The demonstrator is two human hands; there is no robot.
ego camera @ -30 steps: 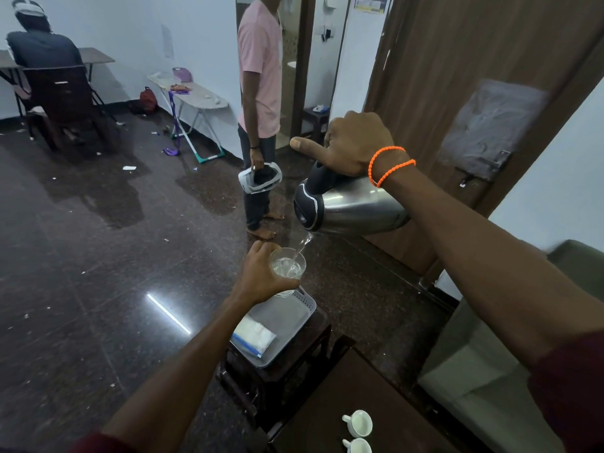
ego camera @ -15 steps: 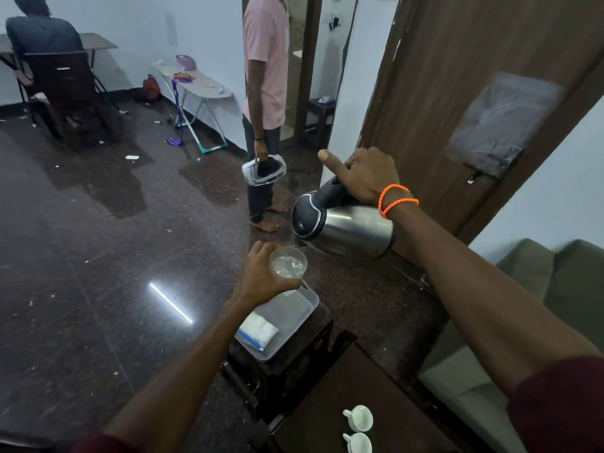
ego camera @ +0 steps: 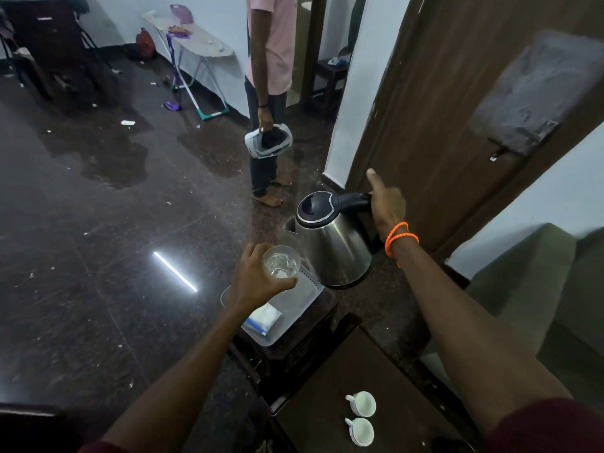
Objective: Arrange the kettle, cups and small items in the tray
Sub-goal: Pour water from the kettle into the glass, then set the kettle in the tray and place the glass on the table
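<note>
The left hand (ego camera: 258,282) is wrapped around a clear glass (ego camera: 281,261) partly filled with water, held above the far end of a pale tray (ego camera: 294,317). The right hand (ego camera: 387,207) is closed on the black handle of a steel kettle (ego camera: 330,243), thumb raised; the kettle is held nearly upright, just beside the glass, over the tray's far corner. A white packet with a blue edge (ego camera: 265,319) is seen lying in the tray, which is set on a small dark stool (ego camera: 304,351). Two white cups (ego camera: 362,416) are seen on the dark desk (ego camera: 327,407) nearer the wearer, well apart from the tray.
</note>
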